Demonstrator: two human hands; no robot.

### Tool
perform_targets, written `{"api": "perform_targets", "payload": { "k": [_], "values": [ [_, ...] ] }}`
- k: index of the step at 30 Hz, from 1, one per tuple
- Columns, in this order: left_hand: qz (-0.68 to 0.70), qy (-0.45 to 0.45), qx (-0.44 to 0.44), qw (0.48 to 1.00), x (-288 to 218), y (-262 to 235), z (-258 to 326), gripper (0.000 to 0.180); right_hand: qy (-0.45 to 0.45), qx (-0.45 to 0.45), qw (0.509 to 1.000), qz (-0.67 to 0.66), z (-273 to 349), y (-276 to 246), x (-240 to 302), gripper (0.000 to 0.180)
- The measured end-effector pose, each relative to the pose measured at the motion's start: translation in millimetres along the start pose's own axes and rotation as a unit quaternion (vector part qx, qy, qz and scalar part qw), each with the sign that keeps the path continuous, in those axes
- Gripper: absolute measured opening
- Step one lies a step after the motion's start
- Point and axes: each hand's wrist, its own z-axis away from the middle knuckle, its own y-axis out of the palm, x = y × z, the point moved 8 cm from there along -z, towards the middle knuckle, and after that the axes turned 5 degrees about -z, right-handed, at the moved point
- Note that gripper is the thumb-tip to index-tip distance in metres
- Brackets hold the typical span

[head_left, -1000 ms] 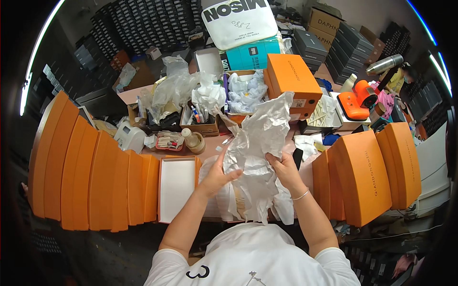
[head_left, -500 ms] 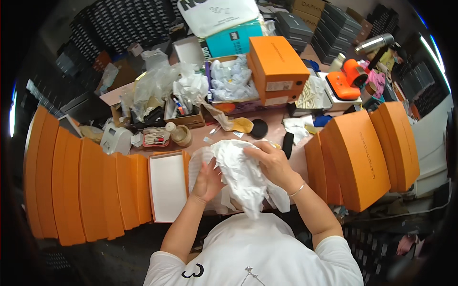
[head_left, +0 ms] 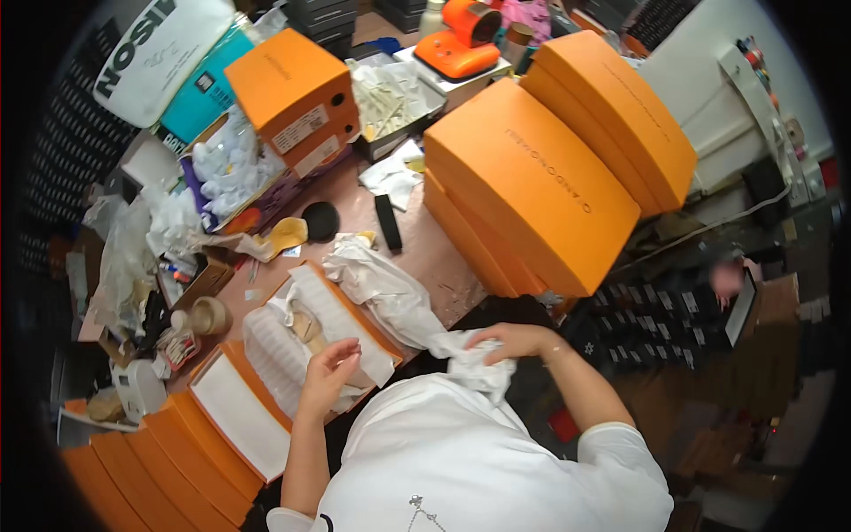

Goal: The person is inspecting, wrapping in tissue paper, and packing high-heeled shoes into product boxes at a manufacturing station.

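Note:
In front of me stands an open orange shoe box (head_left: pixel 352 308), lined with white padded wrap (head_left: pixel 269 351). Part of a beige shoe (head_left: pixel 308 329) shows inside it; the rest is covered by wrap and my hand. My left hand (head_left: pixel 328 376) hovers over the box, fingers apart and slightly bent, holding nothing. Off to the right, past the table's front edge, my right hand (head_left: pixel 518 342) grips crumpled white tissue paper (head_left: pixel 472 365). More white tissue paper (head_left: pixel 381 288) lies on the table just right of the box.
An orange box part with a white inside (head_left: pixel 238 417) lies left of the shoe box, beside a row of orange boxes (head_left: pixel 164 461). Large orange boxes (head_left: pixel 532 177) stack at right. Behind are a black round disc (head_left: pixel 320 221), a black block (head_left: pixel 387 222) and an orange device (head_left: pixel 456 55).
My view has swung to the right. My right hand has carried the tissue paper from over the box to the right, apart from my left hand. The shoe in the box is uncovered in part.

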Motion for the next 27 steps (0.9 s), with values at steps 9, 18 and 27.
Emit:
{"api": "perform_targets", "payload": {
  "k": [9, 18, 27],
  "values": [
    [0.022, 0.025, -0.136, 0.99, -4.8, -53.7, -15.0, 0.031, 0.224, -0.307, 0.923, 0.061, 55.3, -114.4, -157.2, 0.035],
    [0.034, 0.029, -0.169, 0.985, 20.4, -6.5, 7.0, 0.027, 0.0, -0.284, 0.907, 0.312, -168.0, 6.7, 55.1, 0.081],
    [0.071, 0.146, -0.145, 0.976, -20.7, 23.0, 16.5, 0.066, -0.224, -0.316, 0.919, 0.068, -95.1, 25.3, 140.2, 0.082]
  ]
}}
